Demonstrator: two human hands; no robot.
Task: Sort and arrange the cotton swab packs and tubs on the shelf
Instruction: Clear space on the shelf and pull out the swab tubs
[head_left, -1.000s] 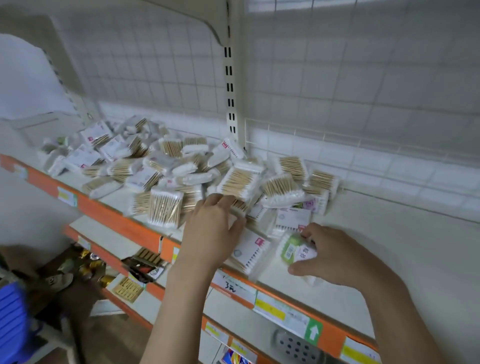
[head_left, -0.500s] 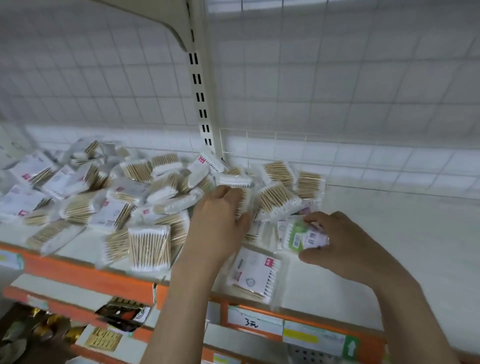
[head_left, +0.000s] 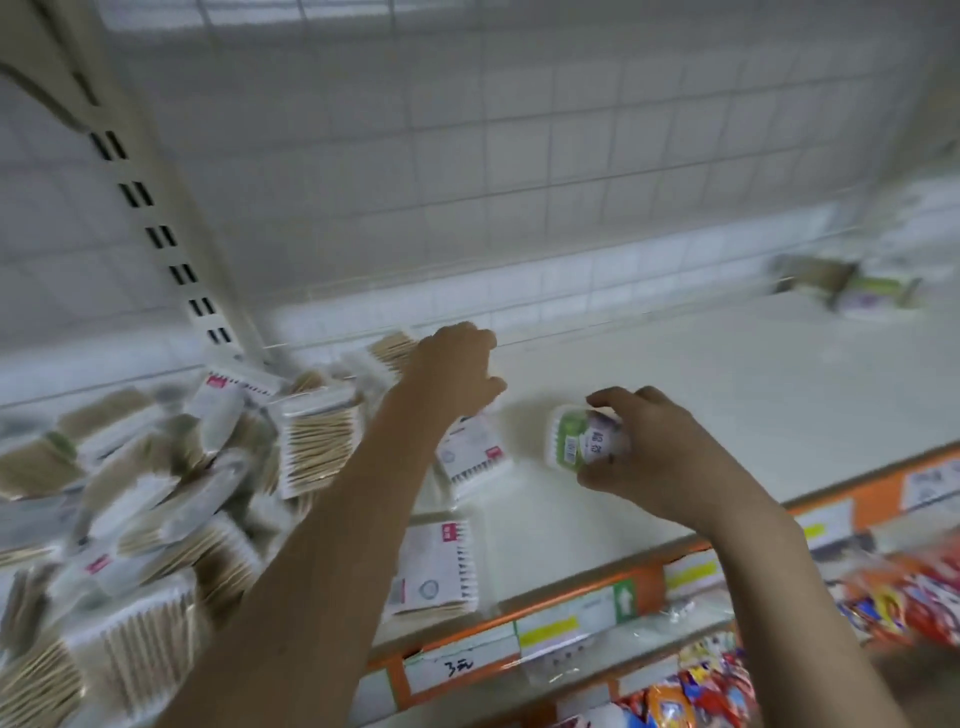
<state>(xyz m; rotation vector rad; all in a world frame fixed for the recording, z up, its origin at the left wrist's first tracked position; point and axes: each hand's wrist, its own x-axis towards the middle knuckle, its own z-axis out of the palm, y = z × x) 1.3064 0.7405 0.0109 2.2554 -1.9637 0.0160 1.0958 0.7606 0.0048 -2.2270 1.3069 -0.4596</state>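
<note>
The right hand (head_left: 654, 457) grips a green-labelled tub (head_left: 576, 439) just above the white shelf (head_left: 727, 395). At its nine o'clock, the left hand (head_left: 457, 371), fingers curled, reaches the heap of swab packs (head_left: 317, 441); whether it holds one I cannot tell.

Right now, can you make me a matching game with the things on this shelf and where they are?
Things:
1. green-labelled tub
2. heap of swab packs
3. price tags
4. left hand

Places:
A. stuck along the orange front edge
B. held in the right hand
C. piled at the left of the shelf
D. reaching over the right end of the heap

Pairs: 1-B, 2-C, 3-A, 4-D
</note>
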